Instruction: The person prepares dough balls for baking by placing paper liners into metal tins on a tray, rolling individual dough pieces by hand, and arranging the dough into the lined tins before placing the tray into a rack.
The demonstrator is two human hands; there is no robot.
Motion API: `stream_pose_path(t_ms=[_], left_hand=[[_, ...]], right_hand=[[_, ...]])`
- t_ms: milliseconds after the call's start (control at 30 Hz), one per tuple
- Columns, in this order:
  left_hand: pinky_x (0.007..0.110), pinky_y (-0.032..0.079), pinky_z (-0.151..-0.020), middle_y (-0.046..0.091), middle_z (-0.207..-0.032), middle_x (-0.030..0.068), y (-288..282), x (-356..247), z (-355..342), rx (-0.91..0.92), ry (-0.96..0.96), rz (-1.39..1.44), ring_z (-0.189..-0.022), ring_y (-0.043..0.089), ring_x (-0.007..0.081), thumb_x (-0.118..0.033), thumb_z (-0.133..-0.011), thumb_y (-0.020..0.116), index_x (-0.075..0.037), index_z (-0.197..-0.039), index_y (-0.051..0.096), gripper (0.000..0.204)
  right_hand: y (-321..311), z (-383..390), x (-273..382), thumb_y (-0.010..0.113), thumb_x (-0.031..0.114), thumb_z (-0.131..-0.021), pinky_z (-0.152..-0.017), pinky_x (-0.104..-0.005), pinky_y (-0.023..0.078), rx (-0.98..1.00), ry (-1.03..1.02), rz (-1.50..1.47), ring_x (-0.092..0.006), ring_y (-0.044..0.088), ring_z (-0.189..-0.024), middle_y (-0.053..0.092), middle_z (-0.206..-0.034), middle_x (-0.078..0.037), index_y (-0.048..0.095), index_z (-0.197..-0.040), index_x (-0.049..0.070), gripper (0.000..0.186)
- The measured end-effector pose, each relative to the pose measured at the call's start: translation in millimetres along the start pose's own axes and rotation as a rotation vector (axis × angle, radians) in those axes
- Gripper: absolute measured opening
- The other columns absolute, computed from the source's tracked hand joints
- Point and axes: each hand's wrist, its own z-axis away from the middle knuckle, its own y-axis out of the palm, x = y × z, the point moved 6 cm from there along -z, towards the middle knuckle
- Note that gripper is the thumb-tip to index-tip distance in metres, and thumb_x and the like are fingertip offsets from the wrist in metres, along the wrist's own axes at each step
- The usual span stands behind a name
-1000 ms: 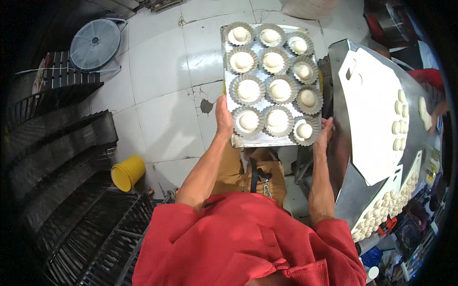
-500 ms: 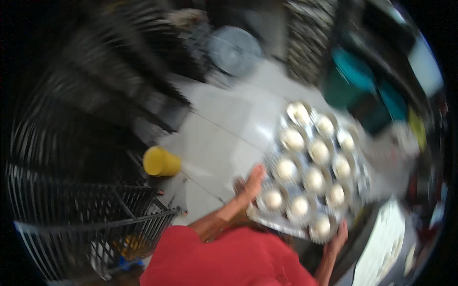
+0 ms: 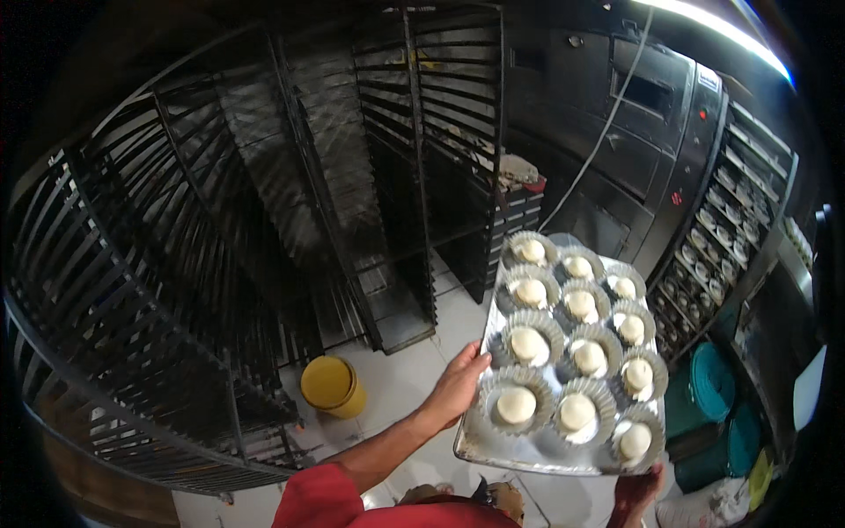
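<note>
A metal baking tray (image 3: 502,449) is held out in front of me, tilted a little in the view. On it stand rows of fluted metal moulds (image 3: 547,407), each with a pale round dough ball (image 3: 516,406) inside. My left hand (image 3: 458,383) grips the tray's left edge, its thumb over the rim and the other fingers largely underneath. At the near right corner my right hand (image 3: 641,493) supports the tray from below; much of it is hidden by the tray.
Tall dark slotted racks (image 3: 414,167) fill the left and middle. A yellow bucket (image 3: 333,387) stands on the tiled floor. A large steel oven-like cabinet (image 3: 563,106) is at the back. Right of it are a rack of filled trays (image 3: 713,242), teal bins (image 3: 711,383) and a whitish sack (image 3: 700,509).
My view has swung, bringing the tall racks, the steel cabinet and the filled rack into sight. The tray stays in both hands, and the moulds look sharper now.
</note>
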Motion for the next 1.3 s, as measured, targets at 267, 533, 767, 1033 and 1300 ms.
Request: stream_pose_path(t_ms=[267, 533, 767, 1033, 1300], left_hand=[[0.029, 0.043, -0.102, 0.065, -0.123, 0.0048, 42.4, -188.2, -69.7, 0.082, 0.463, 0.077, -0.113, 0.059, 0.0133, -0.023, -0.101, 0.058, -0.004, -0.128, 0.057, 0.033], [0.041, 0.048, -0.098, 0.066, -0.119, 0.0095, 50.4, -478.2, -241.6, -0.113, 0.902, -0.333, -0.107, 0.064, 0.0233, -0.037, -0.098, 0.056, -0.008, -0.127, 0.056, 0.042], [0.045, 0.044, -0.098, 0.064, -0.116, 0.0109, 76.7, -505.3, -296.2, -0.113, 0.980, -0.641, -0.106, 0.062, 0.0238, -0.036, -0.105, 0.043, -0.007, -0.127, 0.055, 0.038], [0.049, 0.037, -0.094, 0.064, -0.109, 0.0107, 49.1, -579.1, -362.7, -0.131, 0.873, -0.556, -0.108, 0.060, 0.0254, -0.041, -0.105, 0.043, -0.010, -0.118, 0.058, 0.037], [0.060, 0.029, -0.105, 0.061, -0.102, 0.0075, 64.3, -588.7, -388.9, -0.240, 0.974, -0.619, -0.100, 0.060, 0.0235, -0.041, -0.104, 0.044, -0.017, -0.111, 0.061, 0.031]], right_hand=[[146.4, -271.0, 79.7, 0.060, 0.025, -0.094, -0.111, -0.0452, 0.045, 0.282, -0.126, -0.056, -0.0309, 0.061, -0.120, 0.064, -0.129, -0.018, 0.057, -0.131, -0.003, 0.047], [434.9, -545.5, 143.6, 0.055, 0.012, -0.100, -0.106, -0.0434, 0.055, 0.692, -0.240, -0.103, -0.0383, 0.057, -0.124, 0.055, -0.130, -0.031, 0.047, -0.128, -0.014, 0.039], [458.1, -688.3, 133.3, 0.031, 0.021, -0.110, -0.114, -0.0479, 0.046, 1.119, -0.195, -0.179, -0.0332, 0.039, -0.143, 0.024, -0.157, -0.032, 0.021, -0.156, 0.001, 0.050], [546.7, -720.6, 120.1, 0.048, 0.032, -0.103, -0.099, -0.0506, 0.053, 1.022, -0.059, -0.297, -0.0433, 0.049, -0.126, 0.040, -0.139, -0.033, 0.026, -0.144, -0.007, 0.060], [586.3, -744.2, 101.6, 0.054, 0.023, -0.099, -0.081, -0.0431, 0.066, 1.072, -0.119, -0.291, -0.0439, 0.066, -0.092, 0.056, -0.105, -0.034, 0.047, -0.121, -0.016, 0.046]])
